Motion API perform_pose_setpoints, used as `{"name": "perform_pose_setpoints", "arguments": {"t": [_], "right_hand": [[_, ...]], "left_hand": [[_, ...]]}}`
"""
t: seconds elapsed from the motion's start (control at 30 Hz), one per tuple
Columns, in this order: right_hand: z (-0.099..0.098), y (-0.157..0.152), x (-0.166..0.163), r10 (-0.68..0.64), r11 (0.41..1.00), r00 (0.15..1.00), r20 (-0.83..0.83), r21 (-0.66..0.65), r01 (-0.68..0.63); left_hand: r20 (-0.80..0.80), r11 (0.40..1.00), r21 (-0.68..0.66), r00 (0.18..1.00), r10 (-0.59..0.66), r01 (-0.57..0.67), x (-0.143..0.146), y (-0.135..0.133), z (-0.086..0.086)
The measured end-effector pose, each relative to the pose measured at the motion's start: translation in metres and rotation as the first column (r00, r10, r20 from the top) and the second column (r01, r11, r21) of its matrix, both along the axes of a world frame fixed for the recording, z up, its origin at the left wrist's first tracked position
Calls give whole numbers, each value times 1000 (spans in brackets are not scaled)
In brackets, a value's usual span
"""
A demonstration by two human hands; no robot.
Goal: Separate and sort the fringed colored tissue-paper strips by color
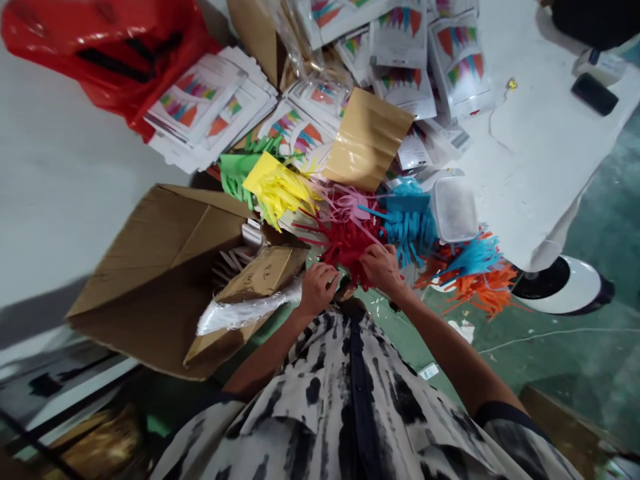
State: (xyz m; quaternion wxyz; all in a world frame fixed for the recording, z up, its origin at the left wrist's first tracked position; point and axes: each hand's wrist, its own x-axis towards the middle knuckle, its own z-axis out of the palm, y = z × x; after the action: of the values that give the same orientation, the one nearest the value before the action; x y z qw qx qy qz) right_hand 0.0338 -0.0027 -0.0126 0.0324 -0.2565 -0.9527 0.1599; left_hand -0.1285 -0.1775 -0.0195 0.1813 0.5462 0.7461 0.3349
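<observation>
A bunch of red fringed tissue paper [345, 240] lies at the table's near edge, directly before me. My right hand [383, 268] has its fingers closed on the red strips at their right side. Just left of them, my left hand [319, 287] is curled with fingertips together; what they pinch is hidden. Pink strips [350, 202] lie behind the red ones. Yellow fringed paper [283, 190] and green fringed paper [240, 175] are to the left. On the right are blue fringed paper [410, 223] and orange fringed paper [483, 287].
An open cardboard box [150, 267] stands at left, beside my left arm. Behind are printed packages [200, 107], a red plastic bag [115, 53] and a brown card piece [373, 137]. A clear plastic tub [455, 208] sits right; a black-and-white stool [560, 285] stands beyond the table edge.
</observation>
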Motion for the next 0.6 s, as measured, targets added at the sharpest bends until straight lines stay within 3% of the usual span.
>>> {"name": "perform_pose_setpoints", "arguments": {"t": [0.1,0.2,0.33,0.43,0.5,0.6], "right_hand": [[7,8,1,-35,999,999,-37,-30,34],[11,14,1,-50,998,998,-45,-30,48],[16,11,2,-37,999,999,-16,-19,37],[20,0,17,-101,995,994,-37,-14,101],[19,-13,45,-202,979,976,-79,-28,200],[12,-39,116,-408,913,909,-81,-14,409]], "left_hand": [[92,991,-16,987,135,-134,12,4,-4],[82,973,-13,970,230,-230,19,18,-3],[-117,999,-33,993,16,-20,24,44,-4],[-217,990,-107,969,-117,96,25,58,-13],[-233,983,-139,961,-149,119,24,65,-18],[-237,976,-166,956,-175,138,18,70,-20]]}}
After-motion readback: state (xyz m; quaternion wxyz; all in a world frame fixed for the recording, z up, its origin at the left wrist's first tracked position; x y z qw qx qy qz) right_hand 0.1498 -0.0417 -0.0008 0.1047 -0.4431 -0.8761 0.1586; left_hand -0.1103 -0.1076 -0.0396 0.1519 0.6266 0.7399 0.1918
